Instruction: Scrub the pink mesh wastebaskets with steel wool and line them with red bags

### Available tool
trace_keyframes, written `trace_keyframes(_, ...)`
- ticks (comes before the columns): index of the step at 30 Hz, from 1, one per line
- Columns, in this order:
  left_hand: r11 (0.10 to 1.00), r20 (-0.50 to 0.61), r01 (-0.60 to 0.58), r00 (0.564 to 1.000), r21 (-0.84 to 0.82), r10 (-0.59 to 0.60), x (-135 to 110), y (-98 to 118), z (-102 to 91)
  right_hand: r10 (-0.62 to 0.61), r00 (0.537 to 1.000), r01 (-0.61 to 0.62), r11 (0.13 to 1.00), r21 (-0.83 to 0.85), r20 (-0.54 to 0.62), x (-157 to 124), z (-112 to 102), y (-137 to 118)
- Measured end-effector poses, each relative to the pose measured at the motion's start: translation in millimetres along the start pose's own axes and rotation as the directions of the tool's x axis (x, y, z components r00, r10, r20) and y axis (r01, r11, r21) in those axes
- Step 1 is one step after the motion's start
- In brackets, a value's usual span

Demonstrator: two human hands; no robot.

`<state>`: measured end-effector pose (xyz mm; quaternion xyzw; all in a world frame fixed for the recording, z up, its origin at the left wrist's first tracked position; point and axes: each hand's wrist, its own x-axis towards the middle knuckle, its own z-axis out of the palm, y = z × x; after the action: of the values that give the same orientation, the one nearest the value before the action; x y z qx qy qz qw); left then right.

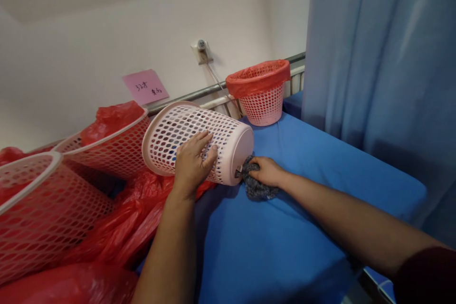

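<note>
A pale pink plastic basket (pixel 194 126) with a perforated wall lies on its side on the blue-covered bed (pixel 302 228), its base facing right. My left hand (pixel 195 159) rests on the basket's side with the fingers stretched and spread. In my right hand (pixel 267 171) a dark grey cloth (pixel 258 187) is gripped and pressed at the lower edge of the base. A small dark mark or label shows beside the cloth; I cannot read it. Part of the cloth is covered by my fingers.
Another basket (pixel 263 107), lined with a red bag, stands upright at the back. Two more baskets, one nearer (pixel 46 213) and one behind it (pixel 110 149), sit at left around red plastic bags (pixel 131 209). A metal rail, wall socket (pixel 202 52) and pink note (pixel 145 86) line the wall; a blue curtain (pixel 377 57) hangs right.
</note>
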<state>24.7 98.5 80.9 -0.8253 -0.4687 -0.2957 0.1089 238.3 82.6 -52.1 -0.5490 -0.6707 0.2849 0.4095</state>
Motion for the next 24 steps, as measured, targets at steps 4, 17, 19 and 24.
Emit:
trace_keyframes(4, 1.000, 0.002, -0.008, 1.000, 0.011, 0.008, 0.3, 0.7, 1.5, 0.043, 0.983, -0.040, 0.999, 0.020, -0.177, 21.1, -7.6, 11.3)
trace_keyframes(17, 1.000, 0.007, 0.000, 1.000, 0.027, 0.000, -0.1, 0.0, 3.1, 0.073, 0.985, -0.081, 0.995, -0.050, -0.155, 21.1, -5.9, 12.1)
trace_keyframes(19, 1.000, -0.001, -0.002, 1.000, 0.029, 0.002, 0.0, 0.1, 4.2, 0.066, 0.978, -0.080, 0.995, -0.061, -0.200, 23.0, -8.2, 12.4)
trace_keyframes(24, 0.999, -0.021, -0.029, 0.999, 0.025, 0.030, -0.1, -0.2, 4.9, 0.041, 0.996, -0.046, 0.997, -0.068, -0.077, 20.8, -3.1, 14.4)
